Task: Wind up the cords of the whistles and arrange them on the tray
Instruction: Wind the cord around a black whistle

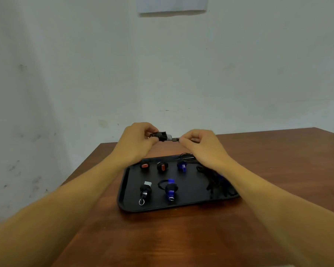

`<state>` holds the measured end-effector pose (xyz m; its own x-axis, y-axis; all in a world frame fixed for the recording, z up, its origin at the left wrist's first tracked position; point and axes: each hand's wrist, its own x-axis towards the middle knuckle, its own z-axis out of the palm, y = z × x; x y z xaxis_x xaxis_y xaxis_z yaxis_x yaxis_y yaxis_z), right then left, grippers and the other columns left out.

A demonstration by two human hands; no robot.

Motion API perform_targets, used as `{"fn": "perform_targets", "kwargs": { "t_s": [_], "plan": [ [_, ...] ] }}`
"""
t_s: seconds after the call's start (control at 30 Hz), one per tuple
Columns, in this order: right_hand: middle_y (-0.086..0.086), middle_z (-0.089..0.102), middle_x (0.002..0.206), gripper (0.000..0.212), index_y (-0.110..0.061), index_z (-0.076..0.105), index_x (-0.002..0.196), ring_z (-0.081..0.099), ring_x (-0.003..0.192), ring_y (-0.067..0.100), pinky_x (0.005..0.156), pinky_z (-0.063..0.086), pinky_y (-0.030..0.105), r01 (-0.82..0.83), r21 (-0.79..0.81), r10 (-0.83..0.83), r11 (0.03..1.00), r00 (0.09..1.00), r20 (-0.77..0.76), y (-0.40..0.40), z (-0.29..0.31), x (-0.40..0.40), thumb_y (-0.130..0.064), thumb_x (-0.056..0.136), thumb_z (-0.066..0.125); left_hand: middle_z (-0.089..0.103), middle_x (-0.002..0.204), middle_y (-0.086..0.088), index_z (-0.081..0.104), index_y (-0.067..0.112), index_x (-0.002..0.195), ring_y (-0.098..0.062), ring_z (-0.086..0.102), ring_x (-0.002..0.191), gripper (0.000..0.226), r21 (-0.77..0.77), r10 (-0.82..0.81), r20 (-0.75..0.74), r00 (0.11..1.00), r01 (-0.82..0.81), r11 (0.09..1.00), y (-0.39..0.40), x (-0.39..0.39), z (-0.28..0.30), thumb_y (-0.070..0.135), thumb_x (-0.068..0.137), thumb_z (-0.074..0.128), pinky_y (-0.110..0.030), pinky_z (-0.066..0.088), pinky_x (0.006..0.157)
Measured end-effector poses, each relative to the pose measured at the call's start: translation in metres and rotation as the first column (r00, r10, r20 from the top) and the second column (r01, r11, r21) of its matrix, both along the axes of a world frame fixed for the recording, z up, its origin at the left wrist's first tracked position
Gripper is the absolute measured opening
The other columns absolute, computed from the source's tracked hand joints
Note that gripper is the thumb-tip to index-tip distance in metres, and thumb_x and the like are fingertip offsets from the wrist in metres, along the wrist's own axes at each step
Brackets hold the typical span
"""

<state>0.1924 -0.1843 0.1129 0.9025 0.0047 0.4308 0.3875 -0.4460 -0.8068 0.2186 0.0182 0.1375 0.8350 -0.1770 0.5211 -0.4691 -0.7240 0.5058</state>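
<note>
Above the far edge of the black tray (123, 191), my left hand (141, 139) grips a silver whistle (163, 136) wrapped in black cord. My right hand (198, 141) pinches the end of that cord (175, 139) just right of the whistle. On the tray lie wound whistles: two orange ones (145, 166) (163, 167), a blue one (182, 166), a silver one with a ring (145, 190) and a larger blue one (170, 190). A tangle of loose black cord with a blue whistle (218, 181) lies at the tray's right, partly hidden by my right forearm.
The tray sits on a brown wooden table (181, 237) whose left edge runs diagonally close to the tray. A pale wall (162, 74) stands behind the table.
</note>
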Motion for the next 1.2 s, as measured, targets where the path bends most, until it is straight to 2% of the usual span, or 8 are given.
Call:
{"fn": "perform_targets", "kwargs": {
  "t_s": [0.1, 0.23, 0.4, 0.47, 0.63, 0.8, 0.93, 1.2],
  "plan": [
    [-0.014, 0.074, 0.085, 0.01, -0.023, 0.076, 0.09, 0.067, 0.08, -0.002, 0.072, 0.048, 0.006, -0.044, -0.091, 0.054, 0.995, 0.993, 0.107, -0.01, 0.003, 0.007, -0.022, 0.094, 0.067, 0.067, 0.097, 0.008, 0.069, 0.022, 0.111, 0.0, 0.057, 0.08, 0.019, 0.093, -0.039, -0.035, 0.999, 0.043, 0.995, -0.001, -0.004, -0.018, 0.018, 0.092, 0.067, -0.01, 0.041, 0.072],
    [-0.013, 0.075, 0.087, 0.01, -0.025, 0.077, 0.089, 0.069, 0.084, 0.003, 0.078, 0.052, 0.012, -0.086, -0.103, 0.1, 0.991, 0.986, 0.132, -0.017, 0.002, 0.022, -0.023, 0.094, 0.068, 0.068, 0.093, 0.011, 0.068, 0.029, 0.107, -0.005, 0.064, 0.069, 0.019, -0.022, -0.175, -0.082, 0.981, 0.174, 0.985, -0.006, -0.015, -0.034, 0.018, 0.091, 0.069, -0.017, 0.049, 0.072],
    [-0.009, 0.065, 0.063, 0.012, -0.01, 0.077, 0.096, 0.051, 0.046, -0.001, 0.046, 0.038, 0.008, -0.211, 0.228, 0.226, 0.951, 0.973, -0.045, -0.007, -0.022, 0.039, -0.017, 0.095, 0.067, 0.07, 0.081, 0.013, 0.071, 0.032, 0.099, -0.007, 0.065, 0.059, 0.026, -0.33, -0.238, -0.023, 0.971, 0.217, 0.919, -0.006, -0.017, -0.046, 0.008, 0.088, 0.072, -0.014, 0.05, 0.07],
    [-0.009, 0.062, 0.059, 0.011, -0.013, 0.077, 0.097, 0.045, 0.045, -0.001, 0.045, 0.035, 0.01, -0.224, 0.247, 0.247, 0.943, 0.966, -0.069, 0.001, -0.035, 0.043, -0.015, 0.095, 0.066, 0.07, 0.079, 0.017, 0.071, 0.03, 0.097, -0.009, 0.066, 0.06, 0.028, -0.414, -0.247, 0.008, 0.969, 0.228, 0.881, -0.003, -0.014, -0.052, 0.004, 0.086, 0.072, -0.015, 0.05, 0.07],
    [-0.016, 0.064, 0.066, 0.014, -0.021, 0.076, 0.102, 0.052, 0.06, -0.003, 0.062, 0.042, 0.013, -0.282, 0.121, 0.279, 0.952, 0.959, 0.041, 0.019, -0.054, 0.043, -0.018, 0.097, 0.063, 0.073, 0.08, 0.005, 0.073, 0.022, 0.1, -0.013, 0.066, 0.062, 0.03, -0.528, -0.269, 0.05, 0.962, 0.254, 0.81, 0.004, -0.007, -0.067, -0.003, 0.085, 0.071, -0.02, 0.053, 0.071],
    [-0.015, 0.064, 0.068, 0.013, -0.026, 0.072, 0.088, 0.058, 0.065, 0.0, 0.065, 0.042, 0.012, -0.207, 0.005, 0.203, 0.978, 0.965, 0.166, 0.026, -0.06, 0.038, -0.022, 0.096, 0.064, 0.074, 0.088, -0.003, 0.073, 0.022, 0.102, -0.018, 0.066, 0.061, 0.028, -0.6, -0.212, 0.059, 0.975, 0.204, 0.773, 0.005, 0.001, -0.072, -0.001, 0.086, 0.072, -0.024, 0.055, 0.071],
    [-0.014, 0.071, 0.084, 0.012, -0.021, 0.073, 0.098, 0.066, 0.085, 0.003, 0.076, 0.049, 0.015, -0.13, -0.144, 0.16, 0.981, 0.962, 0.222, 0.03, -0.067, 0.036, -0.026, 0.097, 0.062, 0.073, 0.088, -0.002, 0.071, 0.027, 0.1, -0.014, 0.066, 0.06, 0.029, -0.585, -0.165, 0.058, 0.985, 0.167, 0.794, 0.005, 0.0, -0.078, 0.001, 0.087, 0.071, -0.021, 0.055, 0.069],
    [-0.019, 0.067, 0.082, 0.032, -0.026, 0.073, 0.099, 0.063, 0.078, 0.002, 0.07, 0.054, 0.028, -0.054, -0.398, 0.201, 0.916, 0.919, 0.338, 0.034, -0.064, 0.025, -0.044, 0.095, 0.047, 0.07, 0.092, 0.002, 0.068, 0.025, 0.103, -0.009, 0.067, 0.068, 0.023, -0.458, -0.018, 0.045, 0.999, 0.037, 0.888, 0.01, 0.002, -0.079, 0.007, 0.089, 0.07, -0.021, 0.057, 0.066]
  ]
}}
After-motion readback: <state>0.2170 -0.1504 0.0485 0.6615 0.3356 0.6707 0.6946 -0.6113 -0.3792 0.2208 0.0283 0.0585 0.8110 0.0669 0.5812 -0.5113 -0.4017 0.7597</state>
